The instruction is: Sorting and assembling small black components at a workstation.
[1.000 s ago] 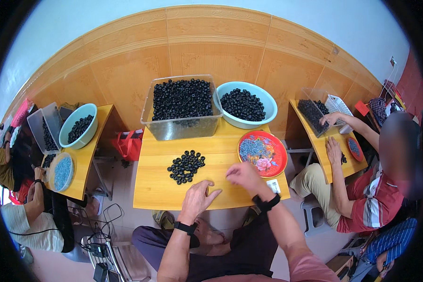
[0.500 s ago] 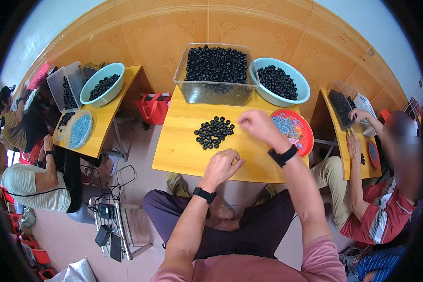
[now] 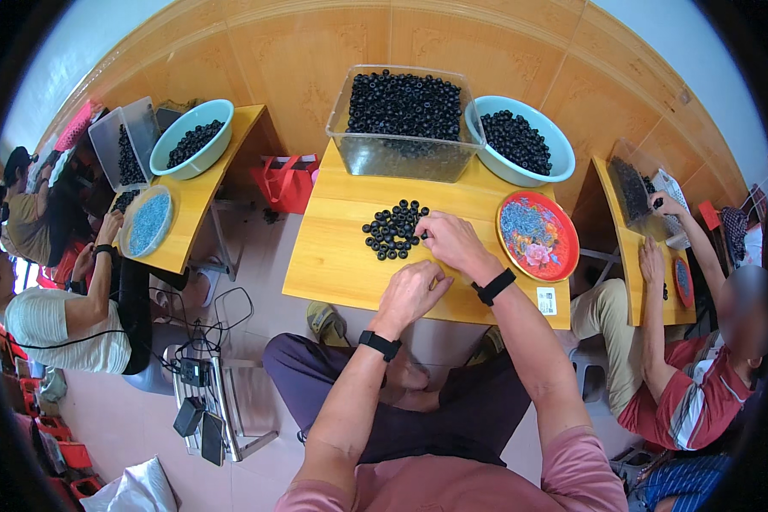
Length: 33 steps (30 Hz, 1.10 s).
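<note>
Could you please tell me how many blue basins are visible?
2: one blue basin on the middle table, beside the clear box, and another basin on the left table; more may be hidden.

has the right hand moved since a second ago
Yes: judged against the table, the right hand has moved left, away from the red tray, to the right edge of the black ring pile.

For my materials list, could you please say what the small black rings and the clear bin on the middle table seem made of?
The black rings: perhaps plastic or rubber, smooth with a slight sheen; too small to be certain. The clear bin: probably glossy plastic, as it is see-through.
</note>
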Available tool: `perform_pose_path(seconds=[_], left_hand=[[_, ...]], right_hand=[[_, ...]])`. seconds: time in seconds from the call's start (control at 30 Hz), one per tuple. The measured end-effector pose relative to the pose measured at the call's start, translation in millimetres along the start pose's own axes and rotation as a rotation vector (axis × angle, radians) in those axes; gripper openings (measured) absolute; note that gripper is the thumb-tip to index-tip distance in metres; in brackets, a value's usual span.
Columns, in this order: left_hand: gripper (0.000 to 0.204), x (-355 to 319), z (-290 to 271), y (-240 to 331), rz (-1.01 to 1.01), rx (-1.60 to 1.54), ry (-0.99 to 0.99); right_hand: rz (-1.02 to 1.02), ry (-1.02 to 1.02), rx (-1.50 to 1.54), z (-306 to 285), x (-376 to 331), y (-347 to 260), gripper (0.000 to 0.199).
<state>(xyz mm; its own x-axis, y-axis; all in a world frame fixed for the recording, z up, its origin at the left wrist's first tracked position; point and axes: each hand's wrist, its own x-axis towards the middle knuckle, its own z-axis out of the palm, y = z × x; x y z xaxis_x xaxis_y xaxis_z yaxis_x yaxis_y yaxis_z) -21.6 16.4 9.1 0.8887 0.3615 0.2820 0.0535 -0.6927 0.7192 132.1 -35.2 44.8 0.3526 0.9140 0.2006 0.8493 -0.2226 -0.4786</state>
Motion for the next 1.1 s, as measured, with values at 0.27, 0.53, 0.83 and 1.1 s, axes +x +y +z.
perform_pose_path(seconds=[0.27, 0.53, 0.83, 1.1], left_hand=[[0.017, -1, 8, -10, 0.05, -0.077, 0.101], [0.022, 3, 6, -9, -0.126, -0.231, 0.311], [0.017, 5, 8, -11, -0.141, -0.175, 0.338], [0.02, 4, 9, -16, -0.138, -0.159, 0.417]], right_hand=[[0.1, -0.113, 0.058, -9, -18, 10, 0.016], [0.198, -0.136, 0.117, -12, -33, 6, 0.021], [0.195, -0.08, 0.223, 1, -38, 9, 0.026], [0.156, -0.03, 0.115, 15, -29, -4, 0.025]])
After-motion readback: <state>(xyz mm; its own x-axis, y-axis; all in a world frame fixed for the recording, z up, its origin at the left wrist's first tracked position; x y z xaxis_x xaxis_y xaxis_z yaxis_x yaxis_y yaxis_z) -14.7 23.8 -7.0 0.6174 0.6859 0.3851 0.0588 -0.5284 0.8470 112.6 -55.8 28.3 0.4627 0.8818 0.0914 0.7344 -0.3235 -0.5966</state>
